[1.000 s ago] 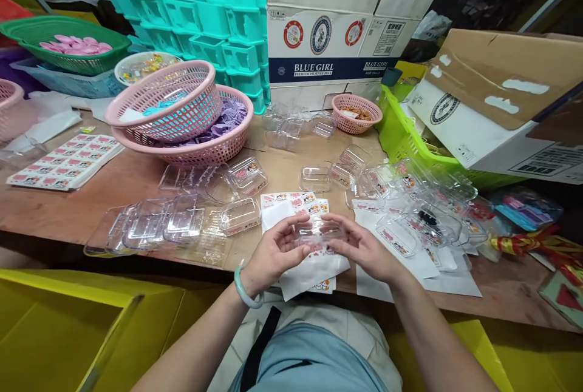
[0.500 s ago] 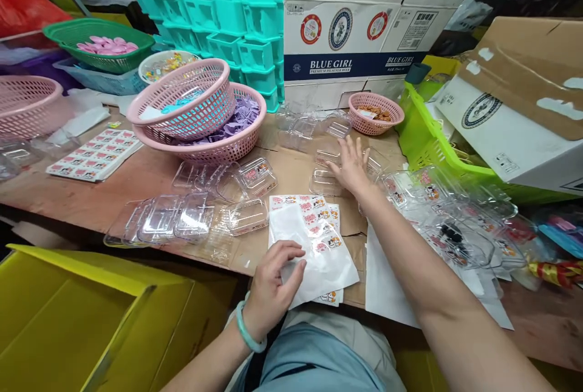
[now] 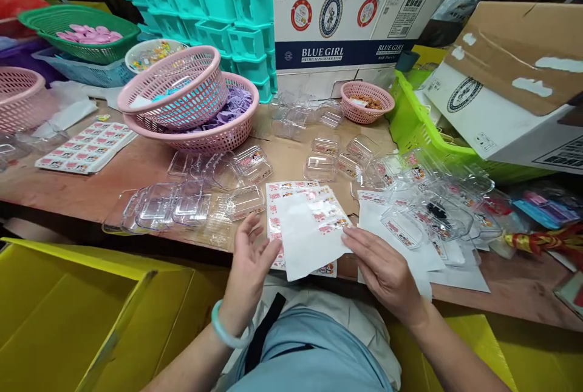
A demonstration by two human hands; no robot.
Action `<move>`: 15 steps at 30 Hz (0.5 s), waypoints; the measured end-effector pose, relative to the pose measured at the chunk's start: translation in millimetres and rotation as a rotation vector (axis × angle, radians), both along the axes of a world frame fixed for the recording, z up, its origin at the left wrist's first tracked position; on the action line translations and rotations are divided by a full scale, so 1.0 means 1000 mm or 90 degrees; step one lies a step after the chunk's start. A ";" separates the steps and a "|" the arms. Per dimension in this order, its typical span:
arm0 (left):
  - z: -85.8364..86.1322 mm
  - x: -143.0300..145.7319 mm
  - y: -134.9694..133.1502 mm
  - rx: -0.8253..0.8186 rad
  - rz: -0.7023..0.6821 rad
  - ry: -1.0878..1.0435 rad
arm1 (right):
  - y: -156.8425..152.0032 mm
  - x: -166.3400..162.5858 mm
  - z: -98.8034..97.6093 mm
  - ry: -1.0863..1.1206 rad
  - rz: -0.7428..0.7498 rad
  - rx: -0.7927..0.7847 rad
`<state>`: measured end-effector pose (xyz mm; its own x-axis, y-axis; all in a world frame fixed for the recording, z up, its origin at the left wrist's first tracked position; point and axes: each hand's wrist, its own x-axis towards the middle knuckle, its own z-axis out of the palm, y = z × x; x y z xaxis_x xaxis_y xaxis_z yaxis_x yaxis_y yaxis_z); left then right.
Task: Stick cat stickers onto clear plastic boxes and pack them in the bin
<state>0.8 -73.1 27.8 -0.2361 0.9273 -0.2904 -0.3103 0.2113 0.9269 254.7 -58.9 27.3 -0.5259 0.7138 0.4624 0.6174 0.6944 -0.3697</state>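
Observation:
A white sticker sheet (image 3: 304, 235) with a few cartoon stickers left on it lies at the table's near edge, over another sheet. My left hand (image 3: 248, 258) is open with fingers spread, its fingertips at the sheet's left edge. The fingers of my right hand (image 3: 381, 266) are stretched out and touch the sheet's lower right corner. Neither hand holds anything. Small clear plastic cases (image 3: 321, 167) stand just beyond the sheet, some with stickers on them. More empty clear cases (image 3: 175, 207) lie to the left.
Two stacked pink baskets (image 3: 191, 101) hold purple and blue pieces. A full sticker sheet (image 3: 86, 148) lies far left. A small pink basket (image 3: 367, 101), a green crate (image 3: 416, 131) and cardboard boxes (image 3: 510, 82) stand at the back right. A yellow bin (image 3: 68, 313) sits below the table edge.
My right hand has drawn back from the clear cases in the middle of the table to the sticker sheet's right corner. My left hand has opened and slid to the sheet's left edge.

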 end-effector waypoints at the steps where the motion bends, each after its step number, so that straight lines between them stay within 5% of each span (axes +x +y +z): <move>1: 0.004 -0.001 -0.005 -0.028 0.003 -0.065 | -0.004 -0.003 0.002 0.031 -0.016 0.020; 4: 0.011 -0.001 -0.009 -0.147 -0.149 -0.313 | -0.014 -0.013 0.002 0.059 0.012 0.064; 7: 0.006 0.004 0.003 -0.181 -0.295 -0.420 | -0.016 -0.019 -0.002 0.005 0.097 0.070; 11: 0.001 0.007 0.026 -0.129 -0.327 -0.456 | -0.009 -0.019 -0.003 -0.061 0.128 0.095; 15: 0.002 0.006 0.035 -0.210 -0.314 -0.435 | -0.004 -0.015 -0.005 -0.100 0.133 0.126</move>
